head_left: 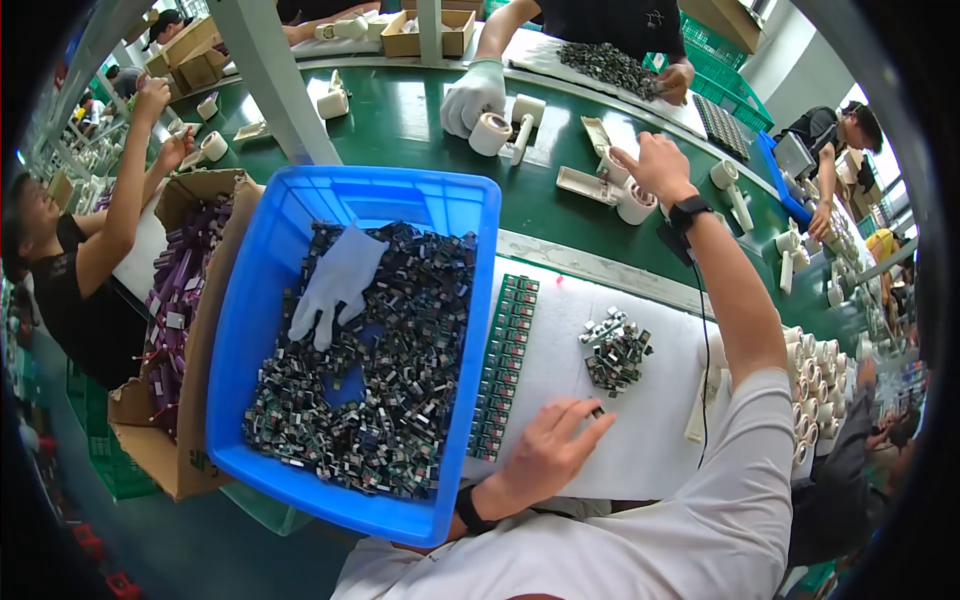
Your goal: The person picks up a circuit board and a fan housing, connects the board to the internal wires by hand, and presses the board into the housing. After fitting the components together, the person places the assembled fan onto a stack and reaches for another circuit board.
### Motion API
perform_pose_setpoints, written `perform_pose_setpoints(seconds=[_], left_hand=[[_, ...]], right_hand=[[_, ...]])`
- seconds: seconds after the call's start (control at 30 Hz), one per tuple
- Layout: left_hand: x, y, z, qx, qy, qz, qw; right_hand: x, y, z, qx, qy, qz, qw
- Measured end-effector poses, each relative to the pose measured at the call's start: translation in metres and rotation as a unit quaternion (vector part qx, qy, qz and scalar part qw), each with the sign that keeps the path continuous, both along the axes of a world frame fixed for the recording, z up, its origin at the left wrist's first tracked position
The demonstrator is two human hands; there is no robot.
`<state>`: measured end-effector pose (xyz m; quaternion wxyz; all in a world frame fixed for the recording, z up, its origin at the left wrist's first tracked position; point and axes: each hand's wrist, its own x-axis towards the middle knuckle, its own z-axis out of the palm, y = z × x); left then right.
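My left hand (553, 447) is over the white work surface, its thumb and fingers closed around a small dark electronic part (597, 411). Just beyond it lies a loose pile of small circuit boards (618, 358). My right hand (660, 168) reaches out over the green conveyor, thumb and fingers apart. Beneath and beside it is a white plastic housing (636, 203) with a round end; whether the fingers touch it I cannot tell. A black band with a cord circles my right wrist. To the left of the pile lies a green circuit board panel (507, 365).
A blue bin (345, 178) full of small boards, with a white glove (340, 280) on top, stands at left. Beside it is a cardboard box (205, 440) of purple parts. White housings line the green conveyor (400, 125). Stacked white cylinders (815, 385) stand right. Co-workers sit around.
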<state>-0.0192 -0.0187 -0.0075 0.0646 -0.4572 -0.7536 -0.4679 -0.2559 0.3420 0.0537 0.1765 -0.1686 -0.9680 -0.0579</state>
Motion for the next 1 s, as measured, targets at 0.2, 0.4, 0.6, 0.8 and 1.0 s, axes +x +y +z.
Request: perform_pose_setpoints(seconds=[0.2, 0.4, 0.6, 0.8, 1.0], left_hand=[[-0.001, 0.004, 0.0, 0.032, -0.019, -0.023, 0.999], [-0.005, 0.0, -0.004, 0.008, 0.024, -0.023, 0.999], [0.0, 0.001, 0.002, 0.068, -0.003, -0.02, 0.997], [-0.002, -0.008, 0.005, 0.119, -0.009, -0.057, 0.991], [-0.008, -0.01, 0.004, 0.182, 0.009, -0.114, 0.977]], right_hand=[[-0.031, -0.007, -0.006, -0.157, -0.146, -0.054, 0.975], [-0.027, -0.026, -0.017, -0.133, -0.083, 0.089, 0.984], [0.028, -0.033, 0.026, -0.178, 0.068, 0.143, 0.971], [0.164, -0.071, 0.096, -0.2, -0.061, 0.253, 0.945], [0.317, -0.108, 0.093, -0.231, -0.118, 0.208, 0.943]])
